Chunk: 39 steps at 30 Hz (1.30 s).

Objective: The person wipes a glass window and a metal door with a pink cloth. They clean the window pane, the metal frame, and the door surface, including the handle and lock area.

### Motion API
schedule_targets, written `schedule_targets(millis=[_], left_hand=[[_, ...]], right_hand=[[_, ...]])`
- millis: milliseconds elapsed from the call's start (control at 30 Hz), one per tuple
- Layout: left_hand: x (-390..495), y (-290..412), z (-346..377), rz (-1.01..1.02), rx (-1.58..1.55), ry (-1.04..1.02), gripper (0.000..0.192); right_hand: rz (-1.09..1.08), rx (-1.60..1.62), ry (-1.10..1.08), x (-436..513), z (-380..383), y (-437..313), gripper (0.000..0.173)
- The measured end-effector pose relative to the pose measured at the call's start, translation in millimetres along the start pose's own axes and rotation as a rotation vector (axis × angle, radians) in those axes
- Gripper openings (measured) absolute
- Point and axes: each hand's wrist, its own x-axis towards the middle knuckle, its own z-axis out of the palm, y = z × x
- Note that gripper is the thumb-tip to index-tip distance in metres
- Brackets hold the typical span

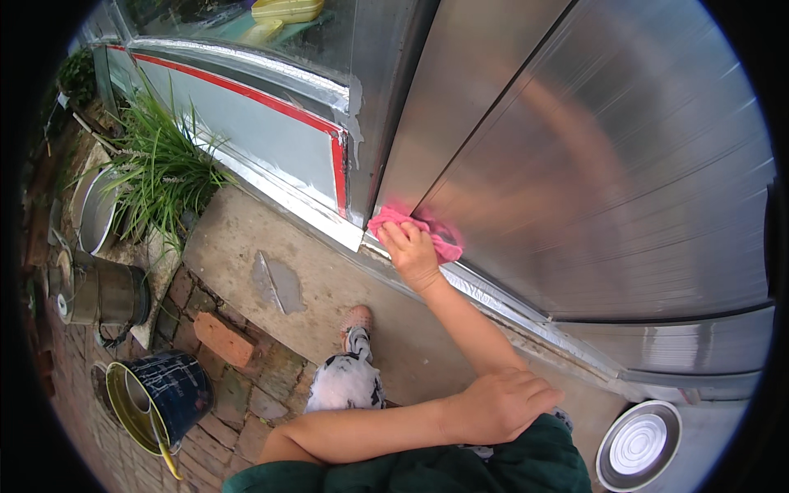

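A pink cloth [449,246] is bunched under my right hand [410,249], whose fingers press it against the lower corner of a shiny metal door panel [555,203]. The cloth's blurry reflection shows in the metal. My left forearm crosses in front of my body, and my left hand [502,407] rests by my right elbow, its fingers bent; what lies under them is hidden. Below the panel runs a silvery sill strip [499,302]. To the left of the cloth stands a window frame's lower panel [246,129] edged with red tape.
A concrete step [234,228] with a wet patch lies below the door. At the left are a dark bucket [185,385] with a yellow handle, a red brick [223,339], a metal can [108,289] and a grassy plant [166,160]. A round metal basin [639,445] sits lower right.
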Motion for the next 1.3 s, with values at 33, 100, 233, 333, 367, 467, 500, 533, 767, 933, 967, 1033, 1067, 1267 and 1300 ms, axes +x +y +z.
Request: schedule_targets(millis=[33,100,233,333,367,467,500,533,767,933,967,1033,1067,1267,1300], left_hand=[[1.1,-1.0,-0.5,0.006,-0.006,0.004,0.032],[2.9,-2.1,0.1,0.017,-0.022,0.005,0.032],[3.3,-2.2,-9.4,-0.055,0.024,-0.043,0.033],[-0.1,-5.9,-10.0,-0.074,0.017,-0.016,0.033],[-0.5,-6.3,-3.8,-0.073,0.008,-0.008,0.031],[-11.6,-20.4,16.7,-0.045,0.039,0.014,0.033],[-13.1,-24.4,17.7,-0.047,0.079,-0.034,0.034],[-12.8,-28.0,15.5,0.015,-0.005,0.016,0.034],[-6.5,-33.1,20.7,0.053,0.228,0.043,0.018],[7.3,-27.7,20.2,0.041,0.22,0.075,0.014],[8.8,-31.4,20.7,0.043,0.186,0.082,0.015],[8.8,-43.3,20.0,0.038,0.11,0.085,0.02],[8.5,-44.1,16.4,0.031,0.124,0.09,0.014],[6.5,-54.5,3.8,-0.082,0.265,0.088,0.013],[6.9,-47.2,19.8,-0.038,0.189,0.017,0.013]], right_hand=[[0.009,-0.006,-0.049,-7.6,18.6,-5.1,0.035],[0.037,-0.02,-0.149,-21.7,52.6,-16.0,0.035],[0.193,0.092,-0.305,-29.4,80.9,-31.5,0.045],[0.101,0.098,-0.43,-26.2,76.4,-26.9,0.046],[0.048,0.079,-0.487,-22.5,68.4,-24.1,0.046],[-0.016,0.017,-0.514,-36.1,54.9,-17.0,0.029],[-0.05,-0.027,-0.494,-47.1,55.6,-10.9,0.028],[-0.002,-0.025,-0.494,-55.0,47.9,-5.2,0.024],[-0.08,-0.09,-0.287,-12.9,-45.9,30.4,0.01],[-0.149,-0.182,0.011,55.9,-168.5,49.8,0.017],[-0.15,-0.222,0.043,72.6,-196.5,53.4,0.021],[-0.178,-0.328,0.155,105.9,-257.9,61.3,0.026],[-0.194,-0.395,0.203,115.9,-284.6,74.8,0.029],[-0.208,-0.55,0.589,213.9,-479.3,184.2,0.034],[-0.132,-0.613,0.573,194.9,-535.2,192.6,0.038]])
